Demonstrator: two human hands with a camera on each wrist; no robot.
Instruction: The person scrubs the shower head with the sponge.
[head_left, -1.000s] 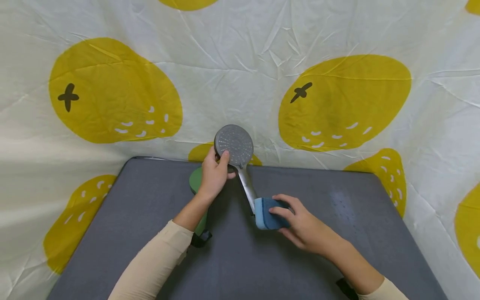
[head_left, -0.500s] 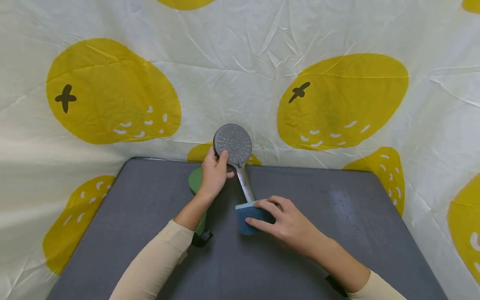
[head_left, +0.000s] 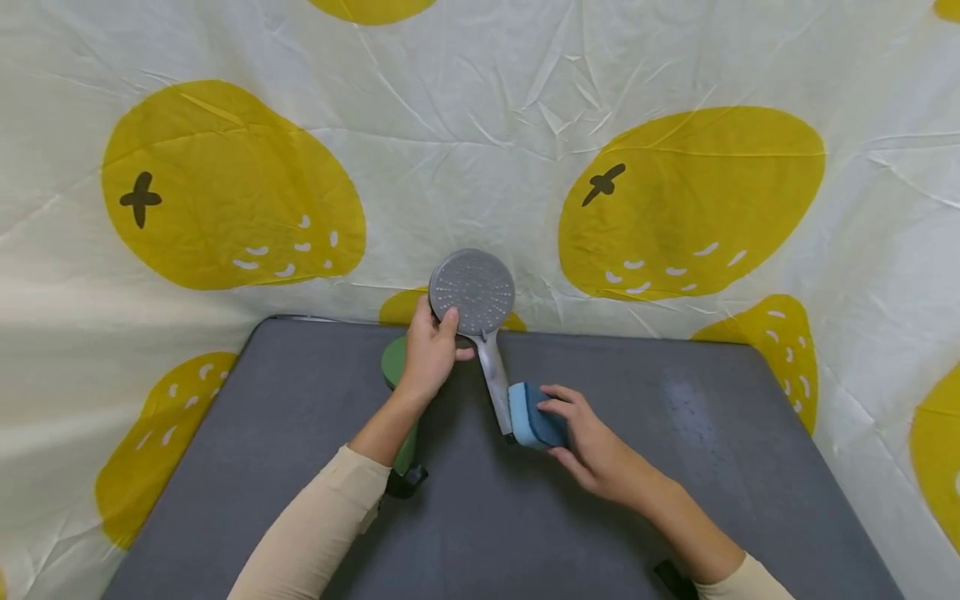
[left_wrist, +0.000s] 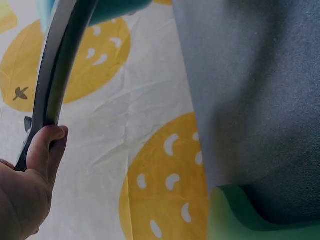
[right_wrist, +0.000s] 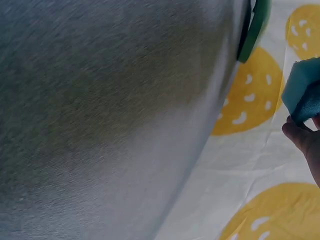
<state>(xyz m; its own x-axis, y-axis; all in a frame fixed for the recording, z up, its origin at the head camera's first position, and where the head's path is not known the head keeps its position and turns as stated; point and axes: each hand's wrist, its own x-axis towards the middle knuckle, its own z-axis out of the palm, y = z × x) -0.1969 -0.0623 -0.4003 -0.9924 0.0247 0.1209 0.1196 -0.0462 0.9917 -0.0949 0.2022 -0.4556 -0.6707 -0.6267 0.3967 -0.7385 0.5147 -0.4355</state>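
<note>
The left hand [head_left: 429,354] pinched the rim of a round grey showerhead [head_left: 474,292] with a nubbed face and a slim silvery handle [head_left: 491,379]; below it and to its right, the right hand [head_left: 603,450] pinched a two-tone blue foam sponge [head_left: 536,417], pale layer against or just beside the handle's lower end. The showerhead looked hard, stiff and fairly light, its smooth shell likely slippery, best held at rim or neck; the sponge would probably be soft and squashy, best taken by its edges. Partly hidden behind the left grip lay a matte green, round-ended object [head_left: 393,362]; under both grips spread a grey, fabric-textured tabletop [head_left: 637,383], and beyond them creased white cloth [head_left: 465,183] printed with yellow fruit.
</note>
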